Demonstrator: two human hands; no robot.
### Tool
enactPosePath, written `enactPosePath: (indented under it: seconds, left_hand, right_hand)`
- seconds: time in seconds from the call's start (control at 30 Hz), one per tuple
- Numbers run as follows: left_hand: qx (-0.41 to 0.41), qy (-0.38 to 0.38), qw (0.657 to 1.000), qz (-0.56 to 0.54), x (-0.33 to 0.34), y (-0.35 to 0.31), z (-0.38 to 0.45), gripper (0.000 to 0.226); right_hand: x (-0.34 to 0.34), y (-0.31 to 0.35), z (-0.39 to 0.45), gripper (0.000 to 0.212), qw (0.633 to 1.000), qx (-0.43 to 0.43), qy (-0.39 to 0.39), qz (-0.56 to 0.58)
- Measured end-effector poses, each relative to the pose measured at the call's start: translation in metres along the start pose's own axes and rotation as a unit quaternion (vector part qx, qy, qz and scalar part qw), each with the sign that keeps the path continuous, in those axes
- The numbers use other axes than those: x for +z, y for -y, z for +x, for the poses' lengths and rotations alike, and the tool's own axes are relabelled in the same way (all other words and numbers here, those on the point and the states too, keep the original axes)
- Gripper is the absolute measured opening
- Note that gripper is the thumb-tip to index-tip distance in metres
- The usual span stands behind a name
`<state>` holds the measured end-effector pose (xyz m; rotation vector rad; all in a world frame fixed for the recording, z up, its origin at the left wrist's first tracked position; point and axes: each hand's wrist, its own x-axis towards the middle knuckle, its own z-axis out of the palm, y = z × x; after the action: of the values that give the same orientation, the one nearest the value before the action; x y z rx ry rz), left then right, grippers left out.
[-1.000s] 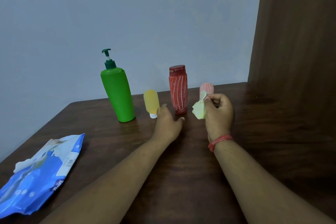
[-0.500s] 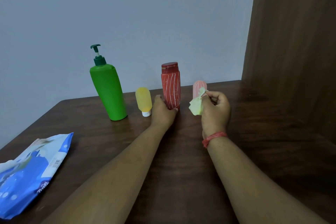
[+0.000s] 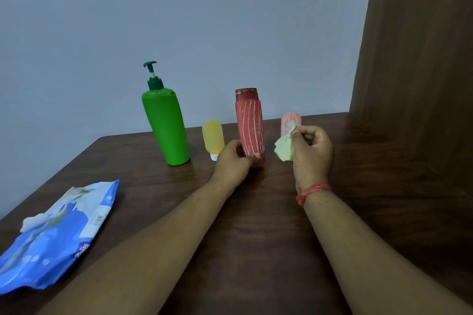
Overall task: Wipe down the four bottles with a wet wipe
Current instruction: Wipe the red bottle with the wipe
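Four bottles stood in a row near the back edge of the dark wooden surface (image 3: 256,225), close to the pale wall. From left to right they were a tall green pump bottle (image 3: 166,126), a small yellow squeeze bottle (image 3: 213,137) resting on its white cap, a red bottle with white stripes (image 3: 250,123), and a small pink bottle (image 3: 288,120) partly hidden behind the right hand.

The left hand (image 3: 234,161) gripped the red striped bottle low down, thumb curled across its front and fingers round its left side; the bottle stood upright, its base on the surface or just above it, which could not be told.

The right hand (image 3: 311,151) was closed on a crumpled pale yellow-green wet wipe (image 3: 284,147), pinching it between thumb and fingertips just right of the red bottle and apart from it. A red thread bracelet (image 3: 311,190) circled the right wrist.

A blue wet-wipe pack (image 3: 51,238) lay flat at the near left of the surface, well apart from the bottles, with a white wipe poking out of its opening. A dark brown wooden panel (image 3: 422,59) rose on the right
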<state>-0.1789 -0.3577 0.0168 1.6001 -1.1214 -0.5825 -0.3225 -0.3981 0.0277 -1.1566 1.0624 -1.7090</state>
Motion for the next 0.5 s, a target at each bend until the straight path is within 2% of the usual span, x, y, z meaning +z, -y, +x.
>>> enactPosePath:
  seconds: [0.17,0.27,0.33,0.4,0.47,0.5]
  left_hand:
    - [-0.04,0.046,0.993,-0.1,-0.053,0.004,-0.049,0.039]
    - [-0.059,0.068,0.988,-0.124,-0.087,0.009,-0.076,0.036]
    - [-0.065,0.068,0.982,-0.164,-0.103,0.013,-0.092,0.031]
    - [-0.067,0.057,0.978,-0.188,-0.112,0.021,-0.101,0.027]
    - [-0.061,0.054,0.974,-0.21,-0.118,0.028,-0.104,0.027]
    - [-0.058,0.054,0.972,-0.219,-0.12,0.03,-0.103,0.028]
  right_hand:
    - [0.007,0.008,-0.02,0.022,0.99,-0.062,0.113,-0.054]
    - [0.014,0.016,-0.041,0.019,0.96,-0.164,0.208,-0.087]
    - [0.016,0.02,-0.057,0.012,0.908,-0.287,0.279,-0.126]
    - [0.018,0.022,-0.073,0.004,0.837,-0.392,0.341,-0.172]
    - [0.021,0.023,-0.084,0.002,0.782,-0.439,0.385,-0.221]
    - [0.023,0.022,-0.088,0.004,0.766,-0.446,0.394,-0.241]
